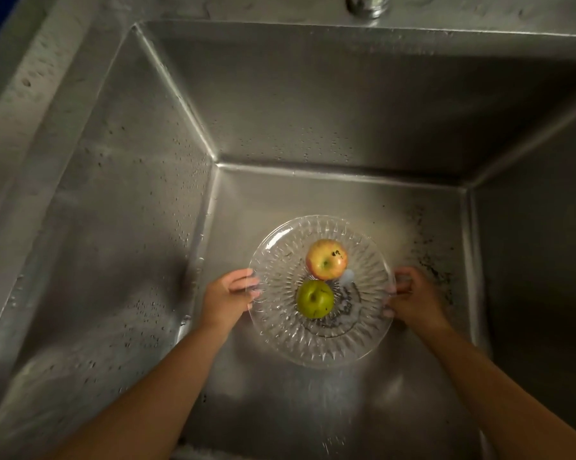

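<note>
A clear ribbed glass plate [280, 340] sits low inside a deep steel sink. On it lie a red-yellow apple [326, 259] toward the back and a green apple [315, 299] just in front, the two touching. My left hand [228, 295] grips the plate's left rim, fingers under the glass. My right hand [411, 295] grips the right rim, fingers curled over the edge. The sink drain shows blurred through the plate beside the green apple.
The sink [187, 111] has tall wet walls on all sides, speckled with drops. Dark specks lie on the sink floor right of the plate [429, 257]. A tap base [368, 5] stands on the back ledge. A stone counter [24, 71] runs along the left.
</note>
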### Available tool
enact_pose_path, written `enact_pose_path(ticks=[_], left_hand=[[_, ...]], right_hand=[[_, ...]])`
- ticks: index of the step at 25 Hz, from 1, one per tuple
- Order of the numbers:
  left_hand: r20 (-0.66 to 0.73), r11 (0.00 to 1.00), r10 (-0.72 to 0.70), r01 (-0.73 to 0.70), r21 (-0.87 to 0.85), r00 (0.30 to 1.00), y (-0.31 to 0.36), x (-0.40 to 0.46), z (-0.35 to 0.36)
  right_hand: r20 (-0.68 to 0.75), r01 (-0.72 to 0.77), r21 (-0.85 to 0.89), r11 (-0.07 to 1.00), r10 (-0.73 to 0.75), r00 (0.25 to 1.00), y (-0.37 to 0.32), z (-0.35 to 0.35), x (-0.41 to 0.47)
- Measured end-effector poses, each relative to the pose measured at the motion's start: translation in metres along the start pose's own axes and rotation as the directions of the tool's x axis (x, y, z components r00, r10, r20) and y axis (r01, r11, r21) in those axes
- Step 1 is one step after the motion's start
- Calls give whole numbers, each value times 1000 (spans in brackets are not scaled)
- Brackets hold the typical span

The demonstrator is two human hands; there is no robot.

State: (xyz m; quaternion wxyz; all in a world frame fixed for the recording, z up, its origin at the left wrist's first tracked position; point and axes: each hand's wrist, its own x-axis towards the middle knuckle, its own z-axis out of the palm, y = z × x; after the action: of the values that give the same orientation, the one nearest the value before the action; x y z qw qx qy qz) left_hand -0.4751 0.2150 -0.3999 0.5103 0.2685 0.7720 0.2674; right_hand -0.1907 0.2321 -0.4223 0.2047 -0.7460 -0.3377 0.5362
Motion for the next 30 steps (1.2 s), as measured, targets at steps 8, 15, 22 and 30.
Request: enact_pose_path(ticks=[8,15,22,30], left_hand=[[-210,836,355,-209,507,911,4,-6,8],[303,839,196,-319,440,933,5,-39,53],[249,895,299,-362,262,921,0,-37,63],[38,976,214,-215,29,976,65,-81,-5]], right_hand=[[-188,81,-290,954,-140,972,-16,-6,-4],[275,472,-370,800,-391,878,-50,35,-2],[342,494,-311,812,-389,855,-58,47,12],[276,502,-203,840,-443,853,-124,24,-66]])
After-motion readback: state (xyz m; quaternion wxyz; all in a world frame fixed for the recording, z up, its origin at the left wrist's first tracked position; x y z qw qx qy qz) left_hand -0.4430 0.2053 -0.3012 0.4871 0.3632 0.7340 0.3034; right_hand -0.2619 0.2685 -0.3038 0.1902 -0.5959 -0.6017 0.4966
